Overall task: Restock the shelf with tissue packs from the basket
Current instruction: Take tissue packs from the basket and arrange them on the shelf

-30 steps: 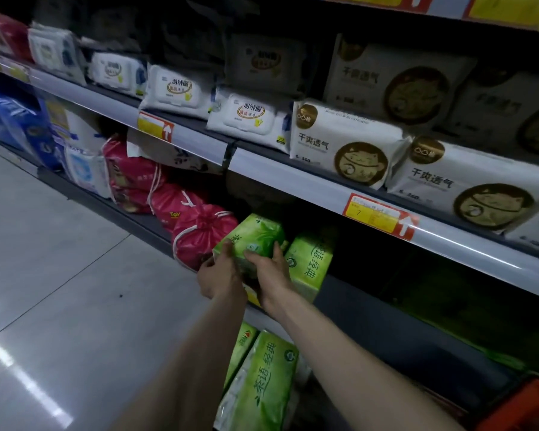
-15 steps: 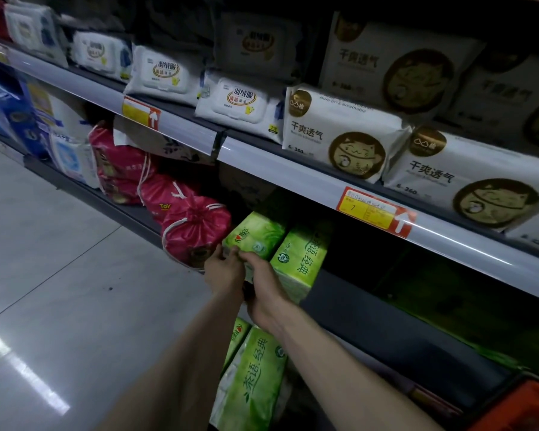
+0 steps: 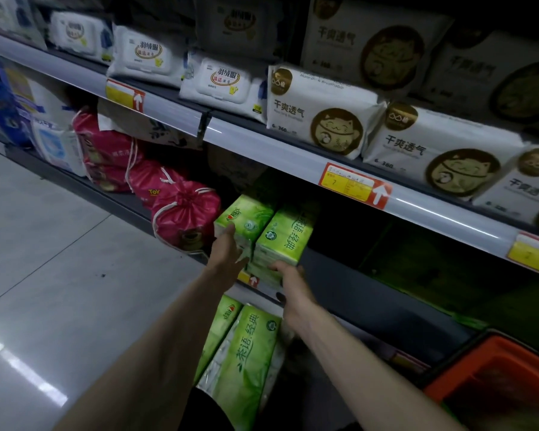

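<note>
Two green tissue packs stand side by side at the front of the dark lower shelf [image 3: 371, 293]. My left hand [image 3: 229, 255] lies with straight fingers against the front of the left green pack [image 3: 246, 217]. My right hand [image 3: 293, 279] touches the bottom front of the right green pack [image 3: 285, 236]; its fingertips are hidden against the pack. The orange basket [image 3: 495, 381] shows at the bottom right corner, its inside dark.
More green tissue packs [image 3: 243, 359] stand on the bottom shelf below my arms. Red drawstring bags [image 3: 181, 209] sit left of the green packs. White cat-print packs [image 3: 321, 110] and price tags [image 3: 353, 185] line the upper shelf. Grey tiled floor [image 3: 44, 275] spreads left.
The left green pack went from held in both hands in front of the shelf to standing on it beside the right pack. My right hand shifted to the right pack.
</note>
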### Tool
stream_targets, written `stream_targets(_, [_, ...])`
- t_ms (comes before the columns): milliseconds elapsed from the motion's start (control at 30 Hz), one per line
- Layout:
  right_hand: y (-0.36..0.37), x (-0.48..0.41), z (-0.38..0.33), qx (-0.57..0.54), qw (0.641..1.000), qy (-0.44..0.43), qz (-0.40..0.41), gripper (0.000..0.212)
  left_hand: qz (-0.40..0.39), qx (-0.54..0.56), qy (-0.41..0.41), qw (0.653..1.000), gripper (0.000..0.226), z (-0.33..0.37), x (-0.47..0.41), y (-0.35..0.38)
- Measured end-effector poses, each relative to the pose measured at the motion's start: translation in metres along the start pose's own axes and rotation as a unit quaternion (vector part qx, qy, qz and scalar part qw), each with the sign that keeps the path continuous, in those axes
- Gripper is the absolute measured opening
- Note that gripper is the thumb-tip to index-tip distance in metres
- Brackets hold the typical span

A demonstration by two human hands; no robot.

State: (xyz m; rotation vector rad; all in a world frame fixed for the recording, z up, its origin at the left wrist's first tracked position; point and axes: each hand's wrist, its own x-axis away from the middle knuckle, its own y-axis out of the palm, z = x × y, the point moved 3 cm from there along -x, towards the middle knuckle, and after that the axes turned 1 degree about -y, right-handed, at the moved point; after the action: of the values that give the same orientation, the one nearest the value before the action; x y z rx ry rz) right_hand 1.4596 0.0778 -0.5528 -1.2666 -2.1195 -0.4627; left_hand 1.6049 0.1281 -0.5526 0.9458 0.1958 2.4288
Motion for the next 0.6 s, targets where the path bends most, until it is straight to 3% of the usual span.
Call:
stream_targets(133, [-0.003,0.009,-0.013,0.032,0.998,0.013,-0.061,0.026,-0.083,-0.015,-0.022,0.996,0.085,-0.001,0.013,0.003])
stream_targets(267, [-0.005,0.01,-0.011,0.063,0.996,-0.001,-0.055,0.053,-0.089,-0.067,-0.038,0.993,0.083,-0.003,0.019,-0.007])
stream_targets(367, [-0.011,0.004,0.007,0.056,0.998,0.016,-0.008,0.052,-0.085,-0.15,-0.051,0.984,0.08,-0.009,0.024,-0.022])
stream_targets(533, [-0.026,0.01,0.042,0.094,0.994,0.044,-0.038,0.035,-0.069,-0.322,-0.128,0.935,0.068,-0.025,0.032,-0.063])
stream_targets(600, [-0.035,0.016,0.056,0.115,0.99,0.053,-0.057,0.02,-0.062,-0.384,-0.141,0.91,0.062,-0.028,0.034,-0.073])
